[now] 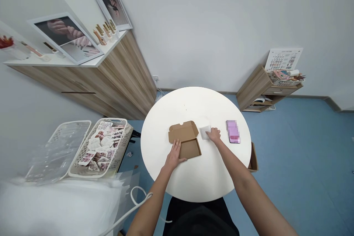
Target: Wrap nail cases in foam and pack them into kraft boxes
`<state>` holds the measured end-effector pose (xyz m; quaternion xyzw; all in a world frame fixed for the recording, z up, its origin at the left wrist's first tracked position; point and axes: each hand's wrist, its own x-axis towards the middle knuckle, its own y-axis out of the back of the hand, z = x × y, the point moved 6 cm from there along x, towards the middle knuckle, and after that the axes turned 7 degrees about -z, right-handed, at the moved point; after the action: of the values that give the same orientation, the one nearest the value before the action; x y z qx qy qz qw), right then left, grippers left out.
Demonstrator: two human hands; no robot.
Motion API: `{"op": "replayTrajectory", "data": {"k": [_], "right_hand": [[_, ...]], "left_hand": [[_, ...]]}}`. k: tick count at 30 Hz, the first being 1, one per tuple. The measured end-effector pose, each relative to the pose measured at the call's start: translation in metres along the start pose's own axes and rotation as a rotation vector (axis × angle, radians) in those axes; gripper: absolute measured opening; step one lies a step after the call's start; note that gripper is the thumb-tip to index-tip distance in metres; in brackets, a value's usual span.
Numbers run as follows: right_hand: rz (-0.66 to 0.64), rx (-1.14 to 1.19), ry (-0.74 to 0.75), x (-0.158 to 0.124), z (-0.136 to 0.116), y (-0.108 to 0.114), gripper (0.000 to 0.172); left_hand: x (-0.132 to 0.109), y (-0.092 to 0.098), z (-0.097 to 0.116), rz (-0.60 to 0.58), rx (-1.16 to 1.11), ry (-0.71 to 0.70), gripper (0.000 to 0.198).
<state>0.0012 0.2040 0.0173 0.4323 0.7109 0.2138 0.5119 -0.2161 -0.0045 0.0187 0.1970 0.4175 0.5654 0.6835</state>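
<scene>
A brown cardboard mailer box (190, 149) lies on the round white table (199, 180) with its lid (183, 132) folded back, away from me. My left hand (173, 156) rests at the box's left edge, its fingers stretched out over the fold and its thumb along the front. To the right of the box is a small flat white square packet (204, 131). My right hand (214, 135) has its fingers closed at the packet's right edge. Whether the packet is lifted off the table, I cannot tell.
A phone (233, 131) with a blurred purple screen lies on the table's right side. A white basket (125, 138) of packets stands at left, beside clear plastic bags (44, 158). A wooden cabinet (129, 77), a small shelf unit (253, 84) and a white cable (129, 212) surround the table.
</scene>
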Motion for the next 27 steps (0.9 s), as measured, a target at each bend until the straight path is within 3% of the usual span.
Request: {"op": "replayTrajectory", "data": {"k": [4,8,11,14,18,23,27], "right_hand": [[0.014,0.08,0.021,-0.014,0.006,0.015,0.035],[0.173,0.392,0.111,-0.046,0.007,0.032,0.045],[0.116,0.466,0.225,-0.076,-0.003,0.015,0.046],[-0.036,0.363,0.227,-0.101,-0.01,-0.023,0.037],[-0.101,0.129,0.144,-0.118,-0.009,-0.06,0.027],[-0.154,-0.142,0.19,-0.12,-0.019,-0.07,0.022],[-0.169,-0.263,0.185,-0.119,-0.029,-0.071,0.033]], "left_hand": [[0.003,-0.001,-0.001,0.007,0.003,-0.018,0.103],[0.007,-0.004,0.005,0.011,-0.01,-0.032,0.108],[0.009,-0.009,0.015,-0.005,-0.019,-0.039,0.114],[0.011,-0.018,0.028,-0.025,-0.019,-0.076,0.115],[0.011,-0.025,0.038,-0.03,-0.032,-0.104,0.112],[0.012,-0.024,0.039,-0.041,-0.036,-0.143,0.108],[0.013,-0.021,0.043,-0.065,-0.013,-0.177,0.105]]}}
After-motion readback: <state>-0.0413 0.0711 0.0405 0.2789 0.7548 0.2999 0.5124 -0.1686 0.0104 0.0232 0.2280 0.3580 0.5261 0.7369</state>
